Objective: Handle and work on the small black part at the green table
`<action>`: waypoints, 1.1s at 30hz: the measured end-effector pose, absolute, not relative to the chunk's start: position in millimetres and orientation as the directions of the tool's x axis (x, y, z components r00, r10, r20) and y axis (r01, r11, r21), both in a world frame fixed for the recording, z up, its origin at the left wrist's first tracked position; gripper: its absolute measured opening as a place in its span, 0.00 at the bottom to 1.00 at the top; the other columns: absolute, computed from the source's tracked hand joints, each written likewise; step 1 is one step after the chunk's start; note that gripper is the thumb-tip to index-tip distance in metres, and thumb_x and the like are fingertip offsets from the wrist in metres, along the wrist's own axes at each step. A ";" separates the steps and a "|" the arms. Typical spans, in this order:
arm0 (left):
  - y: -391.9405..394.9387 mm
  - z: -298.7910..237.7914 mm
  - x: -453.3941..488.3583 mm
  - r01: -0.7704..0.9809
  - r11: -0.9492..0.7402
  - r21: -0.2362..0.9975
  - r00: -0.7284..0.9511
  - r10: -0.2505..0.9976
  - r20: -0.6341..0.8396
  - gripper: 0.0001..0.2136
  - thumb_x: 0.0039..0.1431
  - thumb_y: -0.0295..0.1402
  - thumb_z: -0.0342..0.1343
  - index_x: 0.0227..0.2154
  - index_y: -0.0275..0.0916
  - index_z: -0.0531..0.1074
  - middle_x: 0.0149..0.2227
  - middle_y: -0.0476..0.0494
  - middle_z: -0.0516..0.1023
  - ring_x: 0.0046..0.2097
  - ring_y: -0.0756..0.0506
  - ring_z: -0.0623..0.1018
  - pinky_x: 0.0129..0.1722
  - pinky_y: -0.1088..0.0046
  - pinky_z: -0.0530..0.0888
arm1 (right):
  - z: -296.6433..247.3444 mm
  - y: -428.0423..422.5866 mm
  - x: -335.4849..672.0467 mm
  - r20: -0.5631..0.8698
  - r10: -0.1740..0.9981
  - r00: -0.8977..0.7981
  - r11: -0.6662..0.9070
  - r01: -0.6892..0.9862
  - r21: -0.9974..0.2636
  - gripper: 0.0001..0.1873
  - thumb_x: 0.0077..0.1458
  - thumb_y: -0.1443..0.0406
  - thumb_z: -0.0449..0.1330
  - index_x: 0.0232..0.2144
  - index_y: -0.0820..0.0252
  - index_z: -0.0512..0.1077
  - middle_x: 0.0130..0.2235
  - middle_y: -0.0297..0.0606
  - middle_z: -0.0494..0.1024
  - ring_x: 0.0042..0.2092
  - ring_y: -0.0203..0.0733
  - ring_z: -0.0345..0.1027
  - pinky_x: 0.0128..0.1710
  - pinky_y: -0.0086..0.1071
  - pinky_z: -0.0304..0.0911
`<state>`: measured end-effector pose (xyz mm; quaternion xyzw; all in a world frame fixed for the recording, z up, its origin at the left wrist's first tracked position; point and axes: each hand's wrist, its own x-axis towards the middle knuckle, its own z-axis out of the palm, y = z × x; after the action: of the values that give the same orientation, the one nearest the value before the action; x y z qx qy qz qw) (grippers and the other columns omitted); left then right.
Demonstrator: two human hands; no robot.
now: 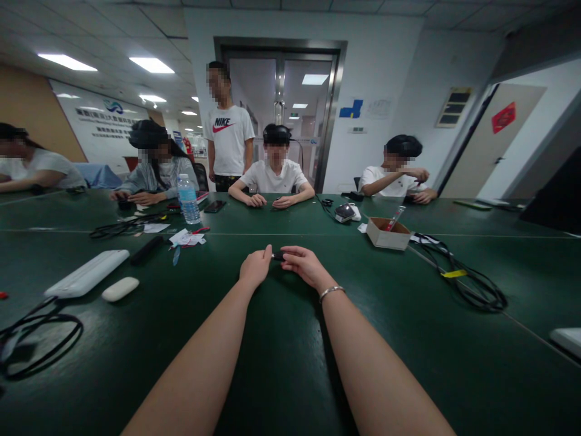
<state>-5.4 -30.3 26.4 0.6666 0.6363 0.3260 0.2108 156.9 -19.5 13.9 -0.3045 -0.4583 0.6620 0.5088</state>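
Fingers of the right hand [306,266] pinched a small black object [278,256] over the green table [281,345], between both hands; the left hand [255,266] was closed at its other end. Two-handed handling seemed underway, probably calling for steady grips next.

we are wearing a slim, shiny silver-coloured bracelet [331,290] around our right wrist [325,284], and we are showing two bare forearms [200,357].
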 end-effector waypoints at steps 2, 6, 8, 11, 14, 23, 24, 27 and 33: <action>-30.0 25.2 -5.4 0.716 -0.114 0.689 -0.023 0.982 0.186 0.28 0.62 0.50 0.32 0.20 0.40 0.70 0.24 0.42 0.73 0.27 0.43 0.73 0.25 0.71 0.61 | 14.4 -19.6 156.4 0.058 0.956 -0.288 -0.063 -0.393 -0.917 0.12 0.44 0.75 0.67 0.35 0.67 0.75 0.30 0.39 0.76 0.27 0.35 0.72 0.28 0.25 0.72; -29.5 22.3 -5.2 0.706 -0.136 0.695 -0.010 0.979 0.202 0.28 0.62 0.51 0.33 0.23 0.40 0.72 0.26 0.41 0.75 0.29 0.42 0.73 0.27 0.70 0.62 | 15.1 -19.7 156.1 0.046 0.961 -0.272 -0.064 -0.382 -0.922 0.11 0.46 0.74 0.67 0.35 0.68 0.74 0.27 0.39 0.76 0.26 0.35 0.71 0.28 0.26 0.71; -28.2 19.6 -5.3 0.684 -0.151 0.714 -0.013 0.976 0.218 0.26 0.61 0.51 0.33 0.27 0.40 0.72 0.29 0.42 0.75 0.31 0.43 0.73 0.28 0.71 0.62 | 15.0 -19.7 156.1 0.045 0.964 -0.261 -0.062 -0.387 -0.920 0.10 0.47 0.73 0.67 0.35 0.68 0.74 0.27 0.39 0.76 0.26 0.34 0.71 0.28 0.26 0.71; -23.7 12.7 -6.0 0.624 -0.172 0.762 -0.019 0.972 0.235 0.24 0.61 0.51 0.34 0.30 0.41 0.70 0.29 0.44 0.74 0.31 0.45 0.72 0.30 0.72 0.63 | 14.8 -19.3 156.2 0.045 0.967 -0.251 -0.062 -0.402 -0.913 0.09 0.47 0.73 0.67 0.34 0.68 0.74 0.26 0.39 0.75 0.26 0.34 0.70 0.28 0.26 0.70; -17.0 4.7 -7.4 0.545 -0.210 0.811 -0.001 0.968 0.252 0.20 0.61 0.49 0.38 0.30 0.40 0.68 0.27 0.47 0.71 0.29 0.48 0.70 0.30 0.74 0.64 | 14.6 -18.5 156.3 0.034 0.971 -0.238 -0.069 -0.410 -0.910 0.09 0.47 0.72 0.67 0.34 0.67 0.74 0.26 0.39 0.75 0.26 0.34 0.70 0.28 0.27 0.70; -8.7 0.6 -8.4 0.277 -0.224 0.934 -0.016 0.971 0.237 0.13 0.58 0.42 0.45 0.36 0.39 0.68 0.28 0.48 0.70 0.30 0.50 0.70 0.27 0.77 0.64 | 14.6 -18.3 155.6 0.024 0.977 -0.214 -0.066 -0.404 -0.913 0.09 0.47 0.72 0.68 0.33 0.68 0.74 0.27 0.40 0.75 0.25 0.34 0.70 0.27 0.26 0.69; -8.4 0.5 -8.3 0.276 -0.232 0.933 -0.010 0.970 0.244 0.12 0.58 0.40 0.45 0.36 0.39 0.68 0.28 0.48 0.70 0.30 0.50 0.70 0.27 0.77 0.64 | 14.7 -18.4 155.6 0.026 0.976 -0.217 -0.066 -0.404 -0.913 0.08 0.47 0.72 0.67 0.33 0.68 0.74 0.27 0.40 0.75 0.25 0.34 0.69 0.27 0.26 0.69; -7.9 0.0 -7.6 0.261 -0.250 0.932 0.003 0.966 0.259 0.10 0.57 0.37 0.46 0.37 0.39 0.68 0.32 0.47 0.71 0.31 0.50 0.70 0.28 0.77 0.64 | 14.8 -18.3 155.8 0.024 0.974 -0.224 -0.071 -0.404 -0.912 0.08 0.47 0.72 0.67 0.33 0.68 0.74 0.27 0.40 0.75 0.25 0.34 0.69 0.27 0.26 0.69; -10.8 0.4 -4.2 0.260 -0.278 0.925 0.070 0.960 0.269 0.11 0.59 0.38 0.43 0.38 0.40 0.67 0.23 0.52 0.65 0.26 0.51 0.66 0.26 0.76 0.63 | 13.3 -17.0 155.7 0.035 0.972 -0.233 -0.064 -0.404 -0.913 0.09 0.45 0.72 0.68 0.32 0.68 0.75 0.27 0.39 0.75 0.25 0.33 0.69 0.26 0.26 0.69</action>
<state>-4.2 -10.8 0.4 0.6360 0.4797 0.4844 0.3615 155.7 -17.0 13.3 -0.3254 -0.4365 0.6526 0.5270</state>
